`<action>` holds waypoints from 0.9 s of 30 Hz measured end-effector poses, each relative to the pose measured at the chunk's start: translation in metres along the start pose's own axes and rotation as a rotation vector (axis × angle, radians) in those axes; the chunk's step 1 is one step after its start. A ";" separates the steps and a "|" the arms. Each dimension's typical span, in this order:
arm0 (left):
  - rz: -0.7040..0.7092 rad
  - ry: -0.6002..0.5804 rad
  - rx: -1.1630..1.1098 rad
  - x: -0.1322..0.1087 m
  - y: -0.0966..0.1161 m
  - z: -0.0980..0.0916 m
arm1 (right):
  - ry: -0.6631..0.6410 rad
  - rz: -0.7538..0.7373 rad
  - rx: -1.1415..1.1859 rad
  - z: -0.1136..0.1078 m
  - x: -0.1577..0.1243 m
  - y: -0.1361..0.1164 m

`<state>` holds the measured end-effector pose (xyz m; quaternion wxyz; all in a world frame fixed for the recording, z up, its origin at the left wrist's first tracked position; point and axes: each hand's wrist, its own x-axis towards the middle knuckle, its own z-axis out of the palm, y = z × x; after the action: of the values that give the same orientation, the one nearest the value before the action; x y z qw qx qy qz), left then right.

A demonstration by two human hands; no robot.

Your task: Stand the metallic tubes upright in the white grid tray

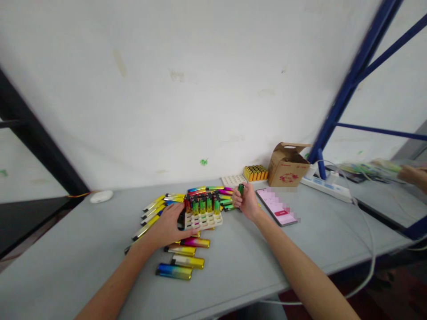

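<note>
– so what's the step?
– loading, I'd guess: right hand (246, 201) grips a lighter (240, 190) right of the tray (213, 224), left hand (168, 224) clamps that
– next?
– probably needs lining up with the tray's bare front

A phone (275, 206) (screen lit) lies near a power strip (327, 188).

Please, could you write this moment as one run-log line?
left hand: holds white tray; right hand: holds green object; loose lighters: on table
</note>
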<state>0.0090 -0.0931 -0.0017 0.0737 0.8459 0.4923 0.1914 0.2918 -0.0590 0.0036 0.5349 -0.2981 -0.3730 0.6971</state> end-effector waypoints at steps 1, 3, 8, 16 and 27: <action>0.003 0.006 0.002 0.000 0.000 0.000 | -0.001 -0.009 0.007 0.000 0.000 -0.001; 0.000 0.018 0.006 0.000 0.000 0.000 | 0.001 -0.034 0.016 -0.001 0.000 -0.003; 0.001 0.024 0.005 -0.001 0.001 0.000 | 0.030 -0.137 0.064 -0.007 0.000 -0.014; -0.030 0.017 -0.021 0.000 0.002 -0.001 | 0.058 -0.084 0.079 -0.008 -0.001 -0.011; -0.006 0.025 -0.001 0.000 0.007 -0.002 | 0.060 -0.010 0.006 0.004 0.001 0.003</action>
<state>0.0136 -0.0965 0.0019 0.0688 0.8419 0.4957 0.2020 0.2871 -0.0590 0.0036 0.5504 -0.3153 -0.3562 0.6862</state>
